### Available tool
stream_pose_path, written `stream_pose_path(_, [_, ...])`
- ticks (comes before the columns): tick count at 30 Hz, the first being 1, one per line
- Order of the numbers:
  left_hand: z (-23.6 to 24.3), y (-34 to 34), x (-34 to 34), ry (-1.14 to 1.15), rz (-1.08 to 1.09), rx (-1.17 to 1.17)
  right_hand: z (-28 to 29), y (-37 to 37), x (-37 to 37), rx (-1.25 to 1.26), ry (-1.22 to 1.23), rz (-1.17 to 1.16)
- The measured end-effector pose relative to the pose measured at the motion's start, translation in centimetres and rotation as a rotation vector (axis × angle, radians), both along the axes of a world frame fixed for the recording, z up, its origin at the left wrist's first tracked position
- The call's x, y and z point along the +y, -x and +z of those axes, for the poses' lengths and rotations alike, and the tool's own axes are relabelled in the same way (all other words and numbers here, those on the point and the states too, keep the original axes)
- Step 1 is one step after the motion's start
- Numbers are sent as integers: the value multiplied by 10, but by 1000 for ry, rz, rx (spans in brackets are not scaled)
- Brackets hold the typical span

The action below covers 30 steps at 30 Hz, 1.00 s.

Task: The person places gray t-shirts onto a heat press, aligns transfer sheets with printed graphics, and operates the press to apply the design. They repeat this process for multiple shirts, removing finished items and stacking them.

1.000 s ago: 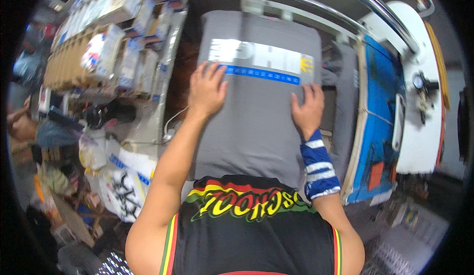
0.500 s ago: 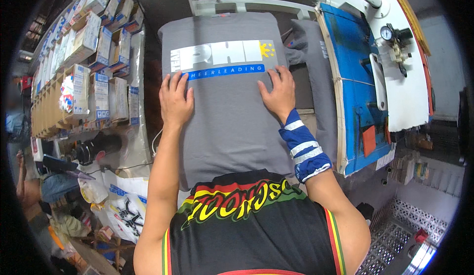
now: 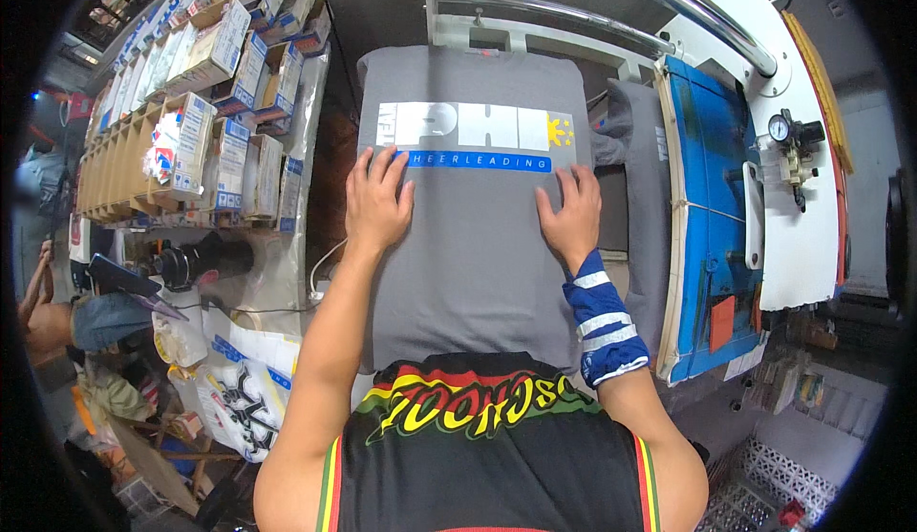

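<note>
A grey shirt lies stretched flat over a board in front of me, bearing a large white print with a yellow emblem and a blue band below. My left hand rests open on the cloth, fingertips over the band's left end. Near the band's right end, my right hand is also open on the shirt, fingers apart and slightly curved. A blue sleeve with white stripes covers my right forearm. Another grey garment hangs along the board's right side.
Rows of small boxes stand at left, above a dark device and plastic sheets. Chrome rails cross behind the shirt. At right are a blue panel and pressure gauge. Another person's bare arm shows at far left.
The camera's view has shifted, moving the whole scene in the picture. Both my hands remain at about the same places on the shirt.
</note>
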State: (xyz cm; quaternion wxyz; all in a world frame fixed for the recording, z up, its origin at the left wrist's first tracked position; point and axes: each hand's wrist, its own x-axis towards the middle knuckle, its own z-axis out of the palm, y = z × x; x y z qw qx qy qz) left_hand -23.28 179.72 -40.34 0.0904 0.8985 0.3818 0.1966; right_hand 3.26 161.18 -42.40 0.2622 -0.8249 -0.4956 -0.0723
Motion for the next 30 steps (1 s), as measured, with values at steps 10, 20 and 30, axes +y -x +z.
stream_pose_path(10, [1, 0, 2, 23, 16, -31, 1, 1, 4, -10, -18, 14])
stream_pose_path(20, [-13, -4, 76, 130, 331, -374, -9, -90, 21, 237, -174, -272])
stream_pose_path(30, [-110, 51, 126, 1263, 189, -1171, -69, -135, -25, 2231, -539, 150])
